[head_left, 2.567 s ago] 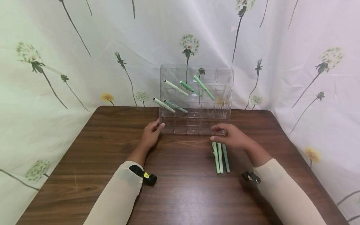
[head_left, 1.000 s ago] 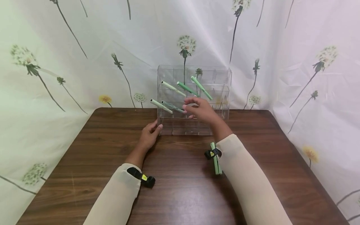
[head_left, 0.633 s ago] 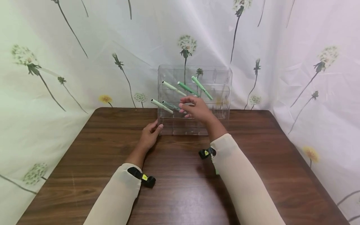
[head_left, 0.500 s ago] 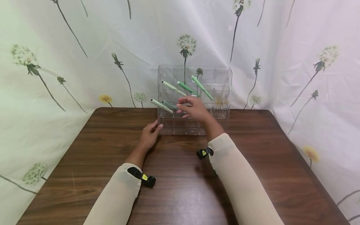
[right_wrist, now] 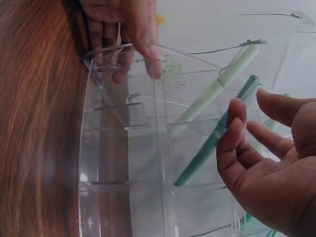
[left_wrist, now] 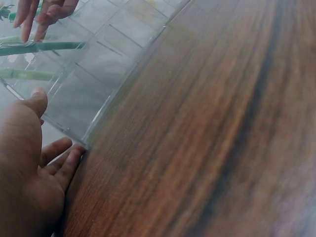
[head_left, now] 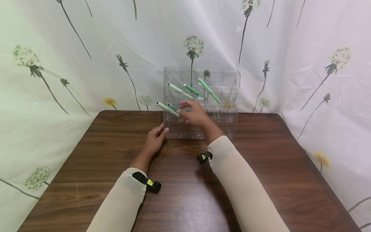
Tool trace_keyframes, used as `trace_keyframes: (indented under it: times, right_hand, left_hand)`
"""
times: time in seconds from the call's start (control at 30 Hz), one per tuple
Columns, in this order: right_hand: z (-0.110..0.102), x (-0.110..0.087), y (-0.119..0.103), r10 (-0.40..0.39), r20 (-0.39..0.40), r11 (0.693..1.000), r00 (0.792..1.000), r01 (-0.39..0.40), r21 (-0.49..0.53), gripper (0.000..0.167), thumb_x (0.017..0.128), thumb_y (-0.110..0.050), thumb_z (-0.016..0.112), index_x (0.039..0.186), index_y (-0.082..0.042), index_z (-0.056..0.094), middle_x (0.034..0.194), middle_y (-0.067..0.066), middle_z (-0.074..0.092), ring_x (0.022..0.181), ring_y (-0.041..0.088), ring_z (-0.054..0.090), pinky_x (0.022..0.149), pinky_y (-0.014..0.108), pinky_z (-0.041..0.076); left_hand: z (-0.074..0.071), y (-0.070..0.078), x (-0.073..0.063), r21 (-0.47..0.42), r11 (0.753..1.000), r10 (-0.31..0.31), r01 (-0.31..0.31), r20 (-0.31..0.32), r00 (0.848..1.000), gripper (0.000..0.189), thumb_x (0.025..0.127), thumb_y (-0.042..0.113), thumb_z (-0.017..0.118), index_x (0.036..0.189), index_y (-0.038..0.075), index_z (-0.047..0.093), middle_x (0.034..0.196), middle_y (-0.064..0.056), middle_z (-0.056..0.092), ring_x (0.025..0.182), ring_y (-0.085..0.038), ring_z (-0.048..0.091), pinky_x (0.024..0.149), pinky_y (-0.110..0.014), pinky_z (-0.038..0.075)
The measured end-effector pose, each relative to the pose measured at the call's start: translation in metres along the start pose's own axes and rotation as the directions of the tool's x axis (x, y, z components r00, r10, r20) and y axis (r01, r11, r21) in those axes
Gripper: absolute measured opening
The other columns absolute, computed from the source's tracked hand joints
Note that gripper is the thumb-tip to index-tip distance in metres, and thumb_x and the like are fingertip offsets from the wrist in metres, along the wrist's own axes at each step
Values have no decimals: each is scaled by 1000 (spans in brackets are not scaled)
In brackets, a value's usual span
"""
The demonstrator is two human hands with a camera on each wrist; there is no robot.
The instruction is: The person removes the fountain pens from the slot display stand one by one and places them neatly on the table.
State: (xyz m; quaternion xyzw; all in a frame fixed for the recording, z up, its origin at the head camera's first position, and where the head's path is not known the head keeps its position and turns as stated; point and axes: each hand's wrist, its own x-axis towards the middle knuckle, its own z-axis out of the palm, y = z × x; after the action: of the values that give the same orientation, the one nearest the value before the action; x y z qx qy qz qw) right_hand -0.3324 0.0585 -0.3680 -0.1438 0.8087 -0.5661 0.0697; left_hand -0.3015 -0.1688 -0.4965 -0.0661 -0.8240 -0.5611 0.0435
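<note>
A clear, tiered pen rack (head_left: pixel 215 127) stands at the back of the table. At its lower left corner my left hand (head_left: pixel 153 140) holds it, thumb in front and fingers behind the side wall. My right hand (head_left: pixel 194 114) is at the rack's left half, beside a teal pen (right_wrist: pixel 197 160) that leans in a slot. Its bent fingers overlap the pen in the right wrist view, with the thumb apart near the cap end. Left of it leans a pale green pen (head_left: pixel 166 108). Higher up lean a cream-green pen (head_left: pixel 179 91), a dark green pen (head_left: pixel 195 91) and a mint pen (head_left: pixel 209 90).
The brown wooden table (head_left: pixel 116 145) reaches back to a white curtain (head_left: pixel 145 48) printed with dandelions. My right sleeve (head_left: pixel 240 180) covers the spot where loose pens lay. Cameras are strapped at both wrists.
My right hand has moved from beside the three loose pens on the table to the rack, then left along it to the teal pen. My left hand has stayed at the rack's corner.
</note>
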Motion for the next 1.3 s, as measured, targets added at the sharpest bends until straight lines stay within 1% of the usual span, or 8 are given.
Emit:
trace_keyframes:
  times: [0.07, 0.17, 0.37, 0.53, 0.63, 0.8, 1.07, 1.3]
  right_hand:
    - [3, 1, 0, 0, -12, 1000, 1000, -1, -6, 46, 108, -19, 72, 151, -8, 61, 153, 16, 62, 87, 27, 76, 96, 62, 62]
    - [6, 3, 1, 6, -28, 1000, 1000, -6, -21, 45, 108, -18, 71, 151, -9, 62, 152, 17, 62, 78, 21, 73, 93, 61, 63]
    - [12, 6, 2, 24, -65, 1000, 998, -24, 3, 42, 107, -13, 71, 149, -8, 64, 151, 19, 62, 69, 18, 69, 89, 64, 62]
    - [18, 7, 5, 13, -95, 1000, 995, -13, -3, 41, 108, -14, 71, 147, -7, 65, 146, 20, 63, 66, 16, 67, 70, 43, 62]
    - [22, 8, 7, 20, -112, 1000, 993, -21, -7, 38, 108, -15, 71, 146, -8, 67, 143, 18, 63, 65, 15, 66, 65, 35, 58]
    - [26, 9, 7, 36, -154, 999, 987, -36, 4, 32, 109, -16, 69, 141, -10, 71, 141, 17, 64, 63, 15, 65, 67, 38, 59]
    - [33, 9, 9, -1, -249, 1000, 969, -3, -15, 27, 107, -14, 72, 133, -7, 76, 133, 17, 67, 55, 12, 63, 52, 23, 50]
    - [36, 10, 11, -35, -318, 999, 948, 46, 28, 25, 105, -13, 75, 128, -5, 78, 125, 14, 70, 55, 12, 62, 54, 28, 53]
  left_hand:
    - [0, 1, 0, -2, 1000, 5, -5, -2, 1000, 59, 113, 39, 62, 166, 18, 47, 168, -20, 50, 157, -38, 47, 131, -56, 37]
    - [0, 1, 0, -3, 1000, 6, -6, -5, 1000, 59, 113, 39, 62, 166, 17, 47, 168, -20, 51, 157, -38, 47, 131, -56, 37]
    - [0, 1, 1, 3, 1000, 1, -1, -13, 1000, 59, 113, 39, 63, 165, 17, 49, 166, -21, 53, 154, -39, 51, 129, -56, 40]
    - [0, 0, 1, 0, 1000, -3, 3, -15, 1000, 59, 113, 41, 62, 166, 17, 49, 167, -21, 51, 155, -39, 50, 129, -56, 39]
    - [0, -1, 1, -3, 1000, -10, 10, -15, 1000, 60, 112, 42, 62, 165, 18, 49, 167, -21, 52, 154, -39, 51, 129, -56, 39]
    - [1, -1, 1, -4, 1000, -5, 5, -15, 1000, 59, 112, 42, 63, 165, 19, 50, 166, -21, 53, 153, -39, 53, 128, -56, 40]
    - [2, 0, 1, -4, 1000, -1, 1, -22, 1000, 59, 112, 40, 64, 165, 18, 50, 166, -20, 52, 154, -38, 52, 129, -55, 40]
    - [2, 0, 1, -6, 1000, -1, 1, -21, 1000, 59, 112, 39, 63, 165, 16, 49, 169, -19, 50, 156, -37, 49, 130, -54, 39]
